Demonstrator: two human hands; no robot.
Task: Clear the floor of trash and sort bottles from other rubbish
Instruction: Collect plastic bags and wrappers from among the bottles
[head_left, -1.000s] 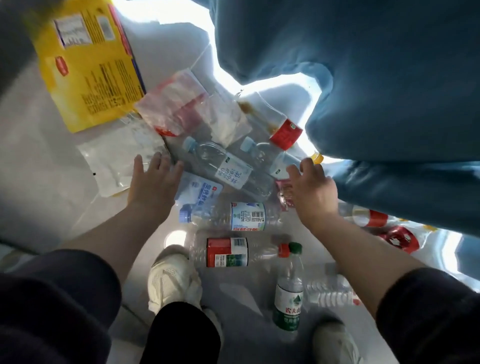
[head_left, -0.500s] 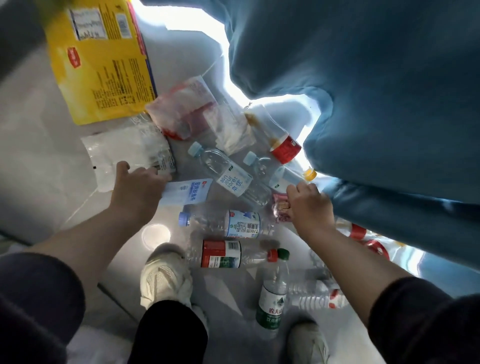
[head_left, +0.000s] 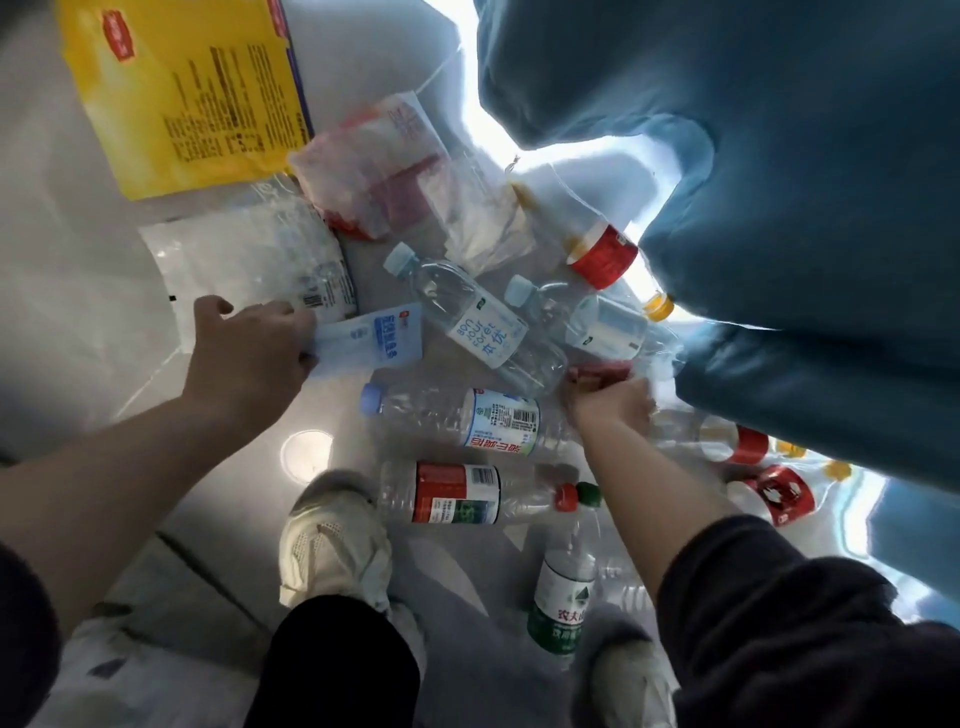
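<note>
My left hand (head_left: 249, 348) pinches the left end of a pale blue packet (head_left: 371, 340) lying on the floor. My right hand (head_left: 613, 405) grips a small red wrapper (head_left: 597, 373) beside a clear bottle with a blue-and-white label (head_left: 485, 330). Several empty plastic bottles lie around: one with a blue cap (head_left: 457, 418), one with a red label and red cap (head_left: 467, 493), one with a green label (head_left: 563, 597). A yellow bag (head_left: 182, 88), a clear plastic bag (head_left: 249, 265) and a red-and-clear bag (head_left: 374, 176) lie farther off.
A teal sofa or cushion (head_left: 779, 182) overhangs the right side, with more bottles (head_left: 737, 447) partly under its edge. My two white shoes (head_left: 332, 540) (head_left: 631, 680) stand on the grey tiled floor (head_left: 62, 260) close to the bottles.
My left hand slid left off the pale blue packet and curled onto its end. My right hand closed around the red wrapper. The view shifted slightly.
</note>
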